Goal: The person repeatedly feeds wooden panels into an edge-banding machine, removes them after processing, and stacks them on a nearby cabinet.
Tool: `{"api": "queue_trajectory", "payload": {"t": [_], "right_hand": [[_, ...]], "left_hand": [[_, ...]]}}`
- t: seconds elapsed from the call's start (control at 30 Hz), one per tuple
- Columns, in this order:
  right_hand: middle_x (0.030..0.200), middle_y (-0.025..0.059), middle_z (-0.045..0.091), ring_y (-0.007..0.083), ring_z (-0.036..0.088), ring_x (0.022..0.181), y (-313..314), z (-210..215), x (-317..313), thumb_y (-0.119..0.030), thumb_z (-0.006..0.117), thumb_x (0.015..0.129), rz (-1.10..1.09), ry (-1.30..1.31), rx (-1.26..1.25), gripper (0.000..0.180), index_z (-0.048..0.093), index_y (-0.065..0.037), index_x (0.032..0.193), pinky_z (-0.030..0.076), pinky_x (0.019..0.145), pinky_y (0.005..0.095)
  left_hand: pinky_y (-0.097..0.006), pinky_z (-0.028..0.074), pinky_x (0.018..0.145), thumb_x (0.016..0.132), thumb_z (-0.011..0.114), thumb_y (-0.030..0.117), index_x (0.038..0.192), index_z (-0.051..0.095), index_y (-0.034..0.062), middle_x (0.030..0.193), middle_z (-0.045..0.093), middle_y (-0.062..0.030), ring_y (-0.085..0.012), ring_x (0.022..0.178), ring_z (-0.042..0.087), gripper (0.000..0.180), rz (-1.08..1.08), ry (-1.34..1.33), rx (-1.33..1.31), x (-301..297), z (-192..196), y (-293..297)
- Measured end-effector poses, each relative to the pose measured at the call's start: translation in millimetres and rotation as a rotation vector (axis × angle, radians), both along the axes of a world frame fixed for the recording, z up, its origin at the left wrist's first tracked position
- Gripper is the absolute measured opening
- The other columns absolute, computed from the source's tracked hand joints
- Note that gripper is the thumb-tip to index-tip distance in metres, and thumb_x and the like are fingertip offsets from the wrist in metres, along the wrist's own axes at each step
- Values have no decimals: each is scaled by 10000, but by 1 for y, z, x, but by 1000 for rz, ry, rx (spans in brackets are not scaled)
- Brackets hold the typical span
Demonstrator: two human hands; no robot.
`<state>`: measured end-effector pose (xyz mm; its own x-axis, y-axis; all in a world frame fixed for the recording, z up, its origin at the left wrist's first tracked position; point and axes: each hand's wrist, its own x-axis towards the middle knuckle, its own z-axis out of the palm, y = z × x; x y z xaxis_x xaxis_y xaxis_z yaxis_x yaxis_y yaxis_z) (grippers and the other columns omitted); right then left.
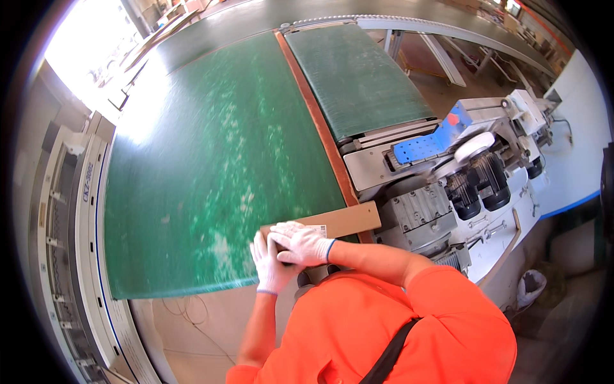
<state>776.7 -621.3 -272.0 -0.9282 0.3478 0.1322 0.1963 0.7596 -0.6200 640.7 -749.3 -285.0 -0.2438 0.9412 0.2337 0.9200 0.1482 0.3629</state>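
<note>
A long, narrow brown board (348,221) lies at the near right corner of the green belt table, its right end reaching past the red-brown edge strip. It has a small pale label and a small dark hole near its right end. My left hand (272,267), in a white glove, closes round the board's left end. Also gloved in white, my right hand (304,244) grips the board just left of the label. The fingers of both hands meet and partly overlap at that end, so some of the grip is hidden.
The green belt (211,153) stretches away, scuffed with pale marks. To the right stand grey machinery with motors (486,182) and a blue perforated bracket (419,148). A narrower green conveyor (358,80) runs behind it. A white machine frame (93,211) borders the left.
</note>
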Motion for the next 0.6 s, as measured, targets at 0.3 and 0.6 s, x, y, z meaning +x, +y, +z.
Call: {"api": "queue_trajectory", "payload": {"t": [0.3,0.6], "right_hand": [[1574,294,379,471,316,1482,41,-6,49,-557,691,881,-274,31,204,899,428,46,1493,230,1240,538],[1365,221,528,386,523,1243,66,-30,153,-506,740,843,-641,-192,439,872,461,17,1482,430,1046,496]], "left_hand": [[-508,410,1076,627,864,574,1523,436,7,1609,388,-180,-403,1331,475,1144,-191,197,-254,-40,26,111],[-573,168,1247,849,741,490,1474,492,-4,1588,405,-238,-452,1507,282,835,28,-3,-19,-13,-31,78]]}}
